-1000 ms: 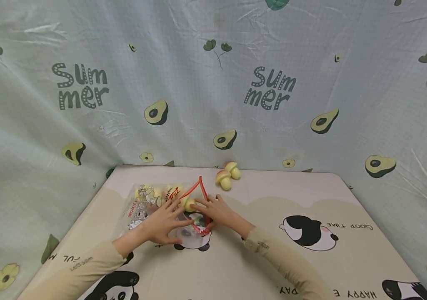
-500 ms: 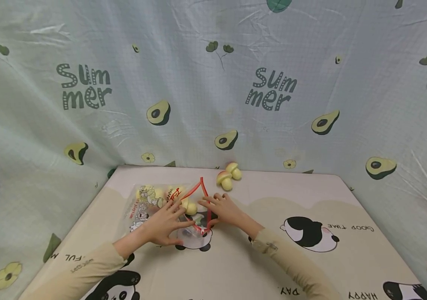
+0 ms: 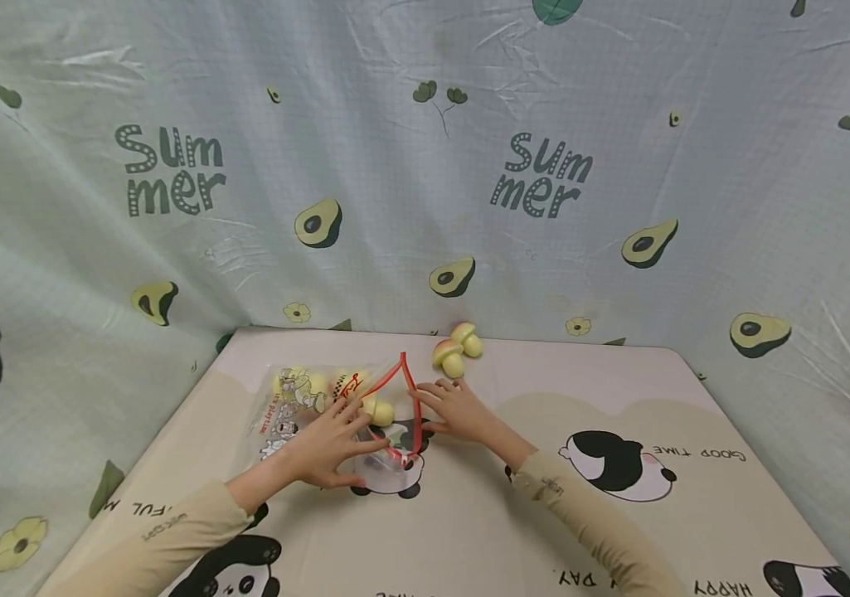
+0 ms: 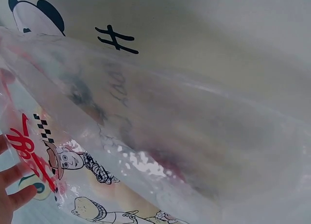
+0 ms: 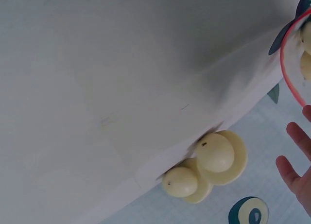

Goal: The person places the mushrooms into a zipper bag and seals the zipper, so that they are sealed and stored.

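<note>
A clear zip bag [image 3: 268, 414] with a red zip edge and printed cartoon figures lies on the left of the table, its mouth gaping to the right. A yellow toy mushroom [image 3: 380, 410] sits inside near the mouth, and more yellow shapes show deeper in. My left hand [image 3: 335, 448] rests on the bag's near side with fingers spread. Beside the red edge is my right hand [image 3: 462, 412], fingers extended and loosely bent, holding nothing. In the right wrist view its fingers [image 5: 299, 136] are apart, close to the red rim [image 5: 286, 71].
Two toy mushrooms [image 3: 449, 356] lie together at the table's back edge, beyond my right hand; their round stems [image 5: 215, 152] face the right wrist camera. A curtain [image 3: 395, 166] printed with avocados hangs behind the table [image 3: 514, 531].
My right hand has drawn away from the bag's mouth to the right, and the mouth stands a little wider. The left hand has stayed on the bag.
</note>
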Demonstrator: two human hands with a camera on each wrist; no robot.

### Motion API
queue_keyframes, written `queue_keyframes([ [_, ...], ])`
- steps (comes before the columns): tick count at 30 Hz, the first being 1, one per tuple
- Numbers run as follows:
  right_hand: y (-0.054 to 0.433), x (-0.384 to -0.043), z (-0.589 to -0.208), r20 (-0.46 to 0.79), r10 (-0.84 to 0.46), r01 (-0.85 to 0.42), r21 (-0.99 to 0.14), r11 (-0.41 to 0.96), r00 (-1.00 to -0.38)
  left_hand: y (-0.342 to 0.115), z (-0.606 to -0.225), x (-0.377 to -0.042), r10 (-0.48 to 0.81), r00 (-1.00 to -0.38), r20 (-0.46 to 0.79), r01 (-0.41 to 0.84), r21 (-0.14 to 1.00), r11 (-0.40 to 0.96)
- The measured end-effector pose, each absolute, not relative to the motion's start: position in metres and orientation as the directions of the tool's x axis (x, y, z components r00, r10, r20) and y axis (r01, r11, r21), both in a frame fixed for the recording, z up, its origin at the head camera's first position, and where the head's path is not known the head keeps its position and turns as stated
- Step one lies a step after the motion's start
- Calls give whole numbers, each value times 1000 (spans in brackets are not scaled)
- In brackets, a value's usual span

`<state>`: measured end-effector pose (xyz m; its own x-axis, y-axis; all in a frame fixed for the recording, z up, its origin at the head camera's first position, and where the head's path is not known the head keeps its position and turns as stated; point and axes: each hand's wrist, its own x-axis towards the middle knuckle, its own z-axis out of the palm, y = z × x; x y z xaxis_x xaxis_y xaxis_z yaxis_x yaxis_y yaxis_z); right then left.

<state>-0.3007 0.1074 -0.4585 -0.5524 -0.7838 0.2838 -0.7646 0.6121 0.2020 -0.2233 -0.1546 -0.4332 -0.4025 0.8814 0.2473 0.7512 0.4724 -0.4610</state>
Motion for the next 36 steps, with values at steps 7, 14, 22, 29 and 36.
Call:
queue_keyframes([
  [7, 116, -308, -460, 309, -760, -757, 157, 634, -572, -154, -433, -224, 881, -401, 251, 760, -445, 473],
  [14, 123, -320, -464, 364, -716, -722, 146, 676, -596, -155, -432, -225, 878, -412, 244, 762, -437, 479],
  [22, 125, -331, -457, 364, -600, -626, 56, 778, -712, -155, -431, -225, 881, -403, 247, 766, -436, 472],
  [29, 129, -339, -458, 375, -528, -552, 48, 832, -762, -155, -434, -224, 881, -404, 246, 770, -429, 472],
  [36, 131, -343, -460, 383, -486, -523, 10, 853, -785, -154, -437, -223, 883, -394, 257, 773, -428, 469],
])
